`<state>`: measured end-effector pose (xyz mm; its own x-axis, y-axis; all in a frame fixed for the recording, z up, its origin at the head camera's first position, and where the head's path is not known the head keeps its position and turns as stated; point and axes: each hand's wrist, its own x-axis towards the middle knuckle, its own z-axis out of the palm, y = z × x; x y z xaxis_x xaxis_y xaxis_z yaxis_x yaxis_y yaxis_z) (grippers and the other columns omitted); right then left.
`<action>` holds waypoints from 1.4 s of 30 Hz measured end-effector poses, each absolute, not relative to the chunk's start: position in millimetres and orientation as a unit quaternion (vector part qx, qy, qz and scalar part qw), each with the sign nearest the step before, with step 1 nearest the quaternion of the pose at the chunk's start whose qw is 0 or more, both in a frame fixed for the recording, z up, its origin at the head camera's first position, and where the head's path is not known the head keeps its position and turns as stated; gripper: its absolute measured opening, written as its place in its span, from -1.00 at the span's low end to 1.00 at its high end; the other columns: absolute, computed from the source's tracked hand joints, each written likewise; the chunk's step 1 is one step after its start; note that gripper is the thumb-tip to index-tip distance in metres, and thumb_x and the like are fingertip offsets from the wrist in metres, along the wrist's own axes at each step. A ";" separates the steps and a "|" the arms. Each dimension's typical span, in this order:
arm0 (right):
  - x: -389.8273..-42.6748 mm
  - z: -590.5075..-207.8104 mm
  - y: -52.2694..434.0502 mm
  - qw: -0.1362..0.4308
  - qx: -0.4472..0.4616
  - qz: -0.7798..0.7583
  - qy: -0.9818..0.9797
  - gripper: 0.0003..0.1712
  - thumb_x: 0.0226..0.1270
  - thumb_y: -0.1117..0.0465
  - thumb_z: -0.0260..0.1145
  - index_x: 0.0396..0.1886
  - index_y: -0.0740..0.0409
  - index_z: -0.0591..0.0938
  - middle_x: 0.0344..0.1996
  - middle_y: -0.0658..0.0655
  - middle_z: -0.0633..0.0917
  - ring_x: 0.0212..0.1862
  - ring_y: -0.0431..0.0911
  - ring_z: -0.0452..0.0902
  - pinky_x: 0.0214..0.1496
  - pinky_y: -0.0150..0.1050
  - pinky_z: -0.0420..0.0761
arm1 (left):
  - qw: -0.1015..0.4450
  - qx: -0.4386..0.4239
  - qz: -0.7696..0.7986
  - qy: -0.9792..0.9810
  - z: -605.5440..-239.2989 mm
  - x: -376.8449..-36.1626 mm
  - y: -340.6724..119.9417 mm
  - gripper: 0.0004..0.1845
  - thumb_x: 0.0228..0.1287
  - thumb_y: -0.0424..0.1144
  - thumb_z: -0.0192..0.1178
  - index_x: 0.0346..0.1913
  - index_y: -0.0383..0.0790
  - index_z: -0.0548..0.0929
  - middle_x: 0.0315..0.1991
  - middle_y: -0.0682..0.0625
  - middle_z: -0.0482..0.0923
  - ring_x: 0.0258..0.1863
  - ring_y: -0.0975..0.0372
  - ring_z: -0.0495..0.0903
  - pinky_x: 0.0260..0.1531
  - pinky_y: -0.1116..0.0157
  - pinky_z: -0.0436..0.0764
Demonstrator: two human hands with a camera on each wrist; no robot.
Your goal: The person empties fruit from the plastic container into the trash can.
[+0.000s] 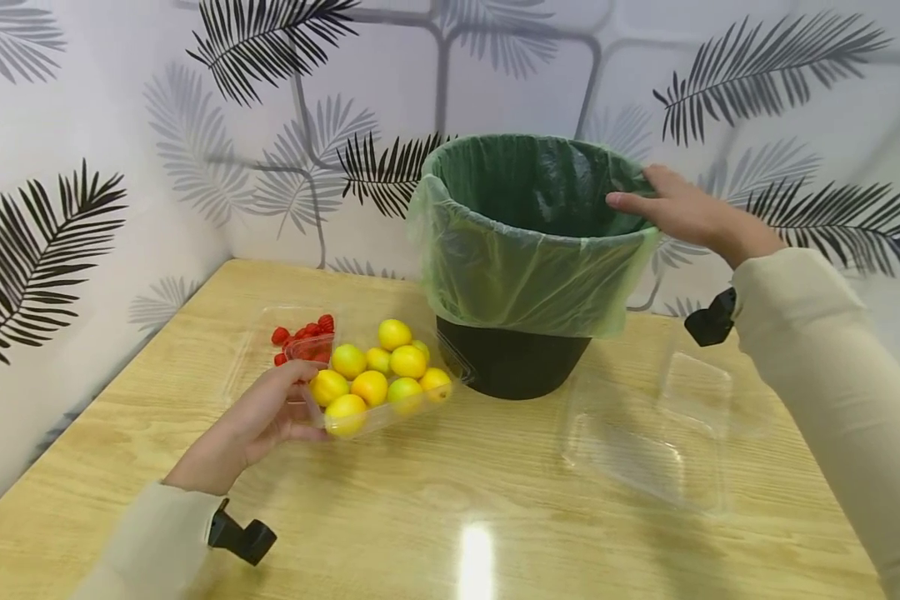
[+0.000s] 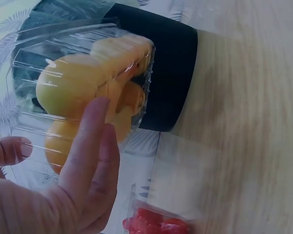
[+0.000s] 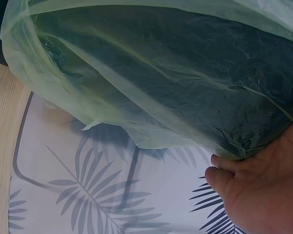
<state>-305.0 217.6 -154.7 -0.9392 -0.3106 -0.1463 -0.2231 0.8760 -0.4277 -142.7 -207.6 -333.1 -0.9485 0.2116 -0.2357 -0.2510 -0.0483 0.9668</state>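
My left hand grips the near-left end of a clear plastic container, thumb on top and fingers beneath. Several yellow and yellow-green lemon-like fruits lie inside it. In the left wrist view, the container is held up and tilted, with the fingers spread along its underside. A black trash bin stands at the back, lined with a green bag folded over its rim. My right hand holds the bin's right rim, thumb on the inner side; in the right wrist view its fingers lie against the bag.
Red raspberries sit in another clear container at the back left, partly behind the held one. Clear plastic containers lie on the right of the wooden table. A leaf-patterned wall covering rises behind the bin.
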 end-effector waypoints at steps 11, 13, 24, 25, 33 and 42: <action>-306.3 -156.4 211.9 0.113 -0.136 -0.208 0.962 0.12 0.37 -0.41 -0.19 0.45 0.18 -0.54 0.46 0.24 -0.52 0.48 0.18 -0.64 0.47 0.23 -0.37 | 0.093 -0.075 0.774 0.621 -324.3 -153.8 -223.4 -0.67 0.48 -0.05 -0.17 0.19 -0.06 0.27 -0.12 -0.04 0.24 -0.38 0.26 0.49 -0.27 0.18 0.72; -306.4 -156.9 211.5 0.115 -0.134 -0.211 0.961 0.13 0.36 -0.42 -0.19 0.44 0.17 -0.54 0.46 0.23 -0.52 0.48 0.17 -0.65 0.47 0.23 -0.37 | 0.085 -0.081 0.783 0.610 -323.0 -155.5 -225.9 -0.77 0.48 -0.03 -0.14 0.02 -0.05 0.33 -0.15 -0.03 0.25 -0.39 0.28 0.48 -0.28 0.17 0.72; -307.2 -157.1 212.1 0.108 -0.138 -0.210 0.962 0.11 0.39 -0.39 -0.19 0.45 0.21 -0.53 0.46 0.25 -0.50 0.49 0.17 -0.62 0.49 0.20 -0.36 | 0.066 -0.092 0.803 0.585 -306.0 -170.8 -232.3 -0.77 0.46 0.03 -0.13 -0.02 -0.01 0.29 -0.03 -0.03 0.16 -0.30 0.27 0.49 -0.25 0.24 0.72; -307.5 -156.9 212.3 0.107 -0.138 -0.209 0.962 0.11 0.39 -0.38 -0.19 0.45 0.22 -0.52 0.46 0.25 -0.50 0.49 0.17 -0.61 0.49 0.20 -0.36 | 0.065 -0.091 0.804 0.584 -303.0 -172.9 -232.9 -0.78 0.46 0.02 -0.13 -0.03 -0.02 0.29 -0.03 -0.03 0.16 -0.29 0.26 0.48 -0.25 0.24 0.72; -307.9 -154.2 216.0 0.106 -0.133 -0.212 0.962 0.10 0.39 -0.37 -0.19 0.45 0.20 -0.52 0.47 0.24 -0.49 0.50 0.15 -0.61 0.49 0.19 -0.35 | 0.049 -0.091 0.833 0.543 -271.6 -192.5 -238.6 -0.75 0.43 -0.01 -0.03 0.00 -0.04 0.28 0.01 -0.04 0.11 -0.12 0.17 0.46 -0.27 0.20 0.72; -305.9 -152.7 220.9 0.109 -0.123 -0.210 0.964 0.11 0.37 -0.40 -0.20 0.45 0.17 -0.53 0.47 0.21 -0.50 0.50 0.14 -0.62 0.49 0.19 -0.35 | -0.024 -0.085 0.813 0.575 -239.7 -206.5 -235.3 -0.70 0.41 0.01 -0.06 0.09 -0.01 0.35 0.02 -0.02 0.20 -0.13 0.17 0.51 -0.32 0.23 0.72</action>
